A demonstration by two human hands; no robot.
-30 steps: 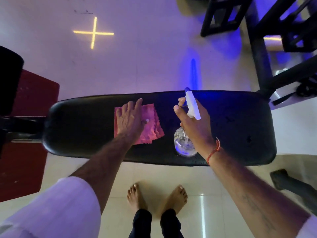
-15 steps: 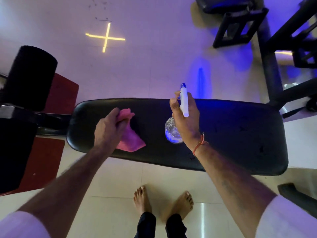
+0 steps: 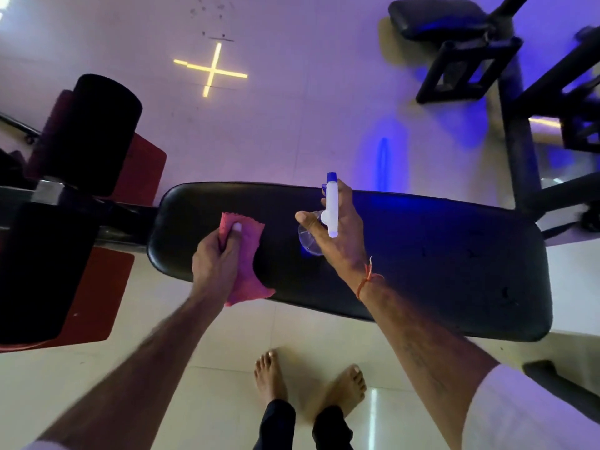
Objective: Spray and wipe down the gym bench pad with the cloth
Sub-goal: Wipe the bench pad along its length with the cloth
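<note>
A single wide-angle camera worn on the person's head looks steeply down and slightly forward, close over a black padded desk point(image 3: 422, 254) that runs across the middle of the frame from left to right, tilting lower toward the right. Both forearms reach in from the bottom corners, with the hands point(image 3: 216, 261) near the centre, and the person's bare feet point(image 3: 271, 375) stand on pale floor tiles point(image 3: 211, 394) at the bottom edge, directly below the lens. The far floor fills the top, its lines bowed by the lens. Black gym frames point(image 3: 516, 131) crowd the upper right corner. There is no second view.
</note>
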